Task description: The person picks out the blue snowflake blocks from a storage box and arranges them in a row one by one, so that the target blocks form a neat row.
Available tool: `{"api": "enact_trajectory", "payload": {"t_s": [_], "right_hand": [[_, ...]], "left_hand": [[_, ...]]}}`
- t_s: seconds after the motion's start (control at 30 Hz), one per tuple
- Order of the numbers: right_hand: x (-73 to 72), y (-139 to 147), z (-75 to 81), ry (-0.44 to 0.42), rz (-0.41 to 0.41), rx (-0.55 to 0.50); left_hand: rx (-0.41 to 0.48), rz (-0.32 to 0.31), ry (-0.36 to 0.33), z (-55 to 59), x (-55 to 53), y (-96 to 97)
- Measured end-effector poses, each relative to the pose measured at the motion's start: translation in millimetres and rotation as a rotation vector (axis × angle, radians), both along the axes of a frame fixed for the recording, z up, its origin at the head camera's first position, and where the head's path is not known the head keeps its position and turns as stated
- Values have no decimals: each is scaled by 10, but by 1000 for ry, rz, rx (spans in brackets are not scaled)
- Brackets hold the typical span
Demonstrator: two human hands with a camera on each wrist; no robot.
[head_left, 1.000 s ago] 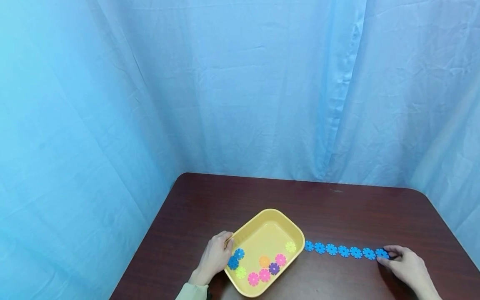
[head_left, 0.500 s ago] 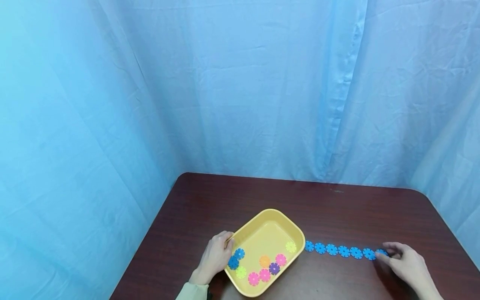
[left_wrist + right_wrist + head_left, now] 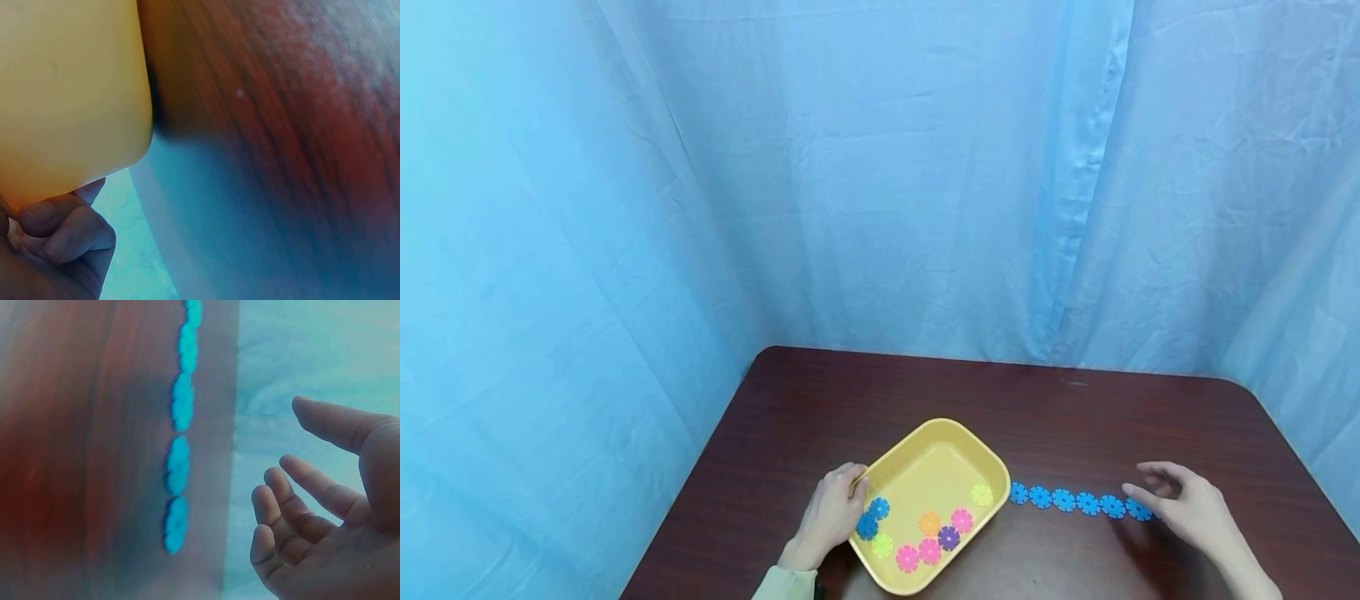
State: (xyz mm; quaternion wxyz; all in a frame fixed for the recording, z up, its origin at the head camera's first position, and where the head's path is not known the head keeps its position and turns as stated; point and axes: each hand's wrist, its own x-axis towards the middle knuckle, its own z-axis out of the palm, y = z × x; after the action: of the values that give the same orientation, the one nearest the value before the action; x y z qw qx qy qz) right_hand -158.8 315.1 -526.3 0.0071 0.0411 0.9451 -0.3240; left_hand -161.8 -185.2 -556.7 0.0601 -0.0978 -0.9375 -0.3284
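A yellow plastic tray stands at a slant on the table, and my left hand grips its left rim. In the left wrist view, curled fingers hold the tray's edge from beneath. Blue snowflake discs lie in a straight row from the tray's right side towards the right. My right hand hovers over the row's right end, partly covering the last disc in the head view. Its thumb and fingers are spread and hold nothing, as the right wrist view confirms, where the row of discs lies apart from them.
Inside the tray are loose pink discs, a purple disc, an orange disc, yellow-green discs and blue discs. The dark wooden table has blue curtains behind and beside it.
My right hand has let go of the row's last blue disc, risen a little and moved left with its fingers parted. The left hand and the tray have stayed put.
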Motion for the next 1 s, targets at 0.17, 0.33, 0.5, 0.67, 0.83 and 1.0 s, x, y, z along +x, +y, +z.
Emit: {"api": "enact_trajectory", "payload": {"t_s": [0.17, 0.33, 0.5, 0.67, 0.83, 1.0], "right_hand": [[-31, -180, 83, 20, 25, -42], [-81, -382, 150, 35, 69, -83], [-161, -585, 226, 71, 109, -110], [-278, -817, 338, 104, 144, -136], [-362, -1023, 421, 129, 195, -166], [-405, -1187, 447, 133, 229, -189]], "left_hand": [[-3, -5, 14, -4, 7, -2], [-4, -8, 23, -6, 3, -3], [5, -7, 4, 0, 0, -8], [5, -5, -3, 16, 1, -5], [8, -9, -5, 24, 3, -4], [14, -11, -15, 22, 8, -5]]}}
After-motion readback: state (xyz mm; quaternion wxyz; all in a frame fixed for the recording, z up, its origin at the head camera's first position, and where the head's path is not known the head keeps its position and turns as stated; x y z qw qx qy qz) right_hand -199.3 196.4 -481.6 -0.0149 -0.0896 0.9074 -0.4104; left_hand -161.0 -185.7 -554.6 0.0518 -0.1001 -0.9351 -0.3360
